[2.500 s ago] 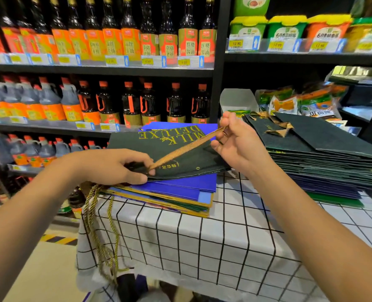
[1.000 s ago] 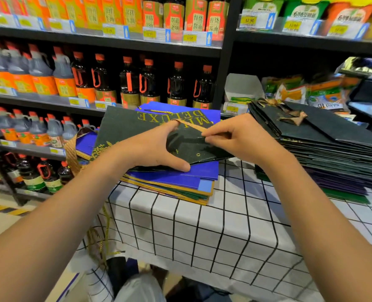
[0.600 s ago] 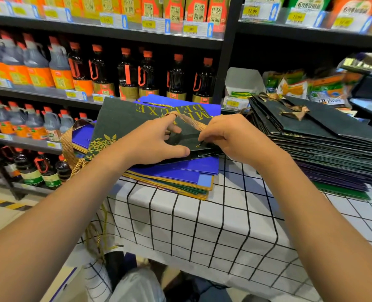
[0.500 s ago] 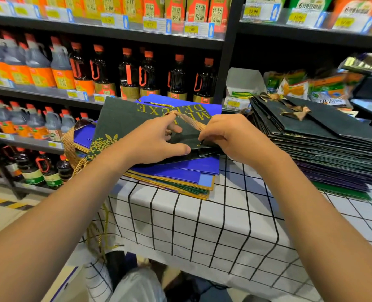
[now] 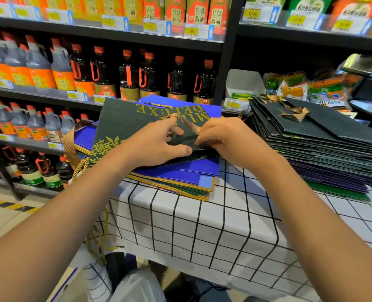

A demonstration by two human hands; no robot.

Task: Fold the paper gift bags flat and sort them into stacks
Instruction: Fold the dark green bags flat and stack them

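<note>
A dark green gift bag with gold "MILK DELUXE" lettering lies flat on top of the left stack of blue and green bags. Its gold ribbon handle runs between my two hands. My left hand presses the bag down, thumb flat on it, with the ribbon looped over its raised index finger. My right hand pinches the ribbon's other end at the bag's top edge. A taller stack of folded dark bags stands at the right.
The stacks sit on a table with a white black-grid cloth. Shelves of soy sauce bottles stand close behind, snack packets to the right. Gold cord handles hang off the table's left edge.
The ribbon, earlier stretched taut between both hands above the bag, has been drawn in. Both hands have come together on the bag's near edge and the left now presses it down.
</note>
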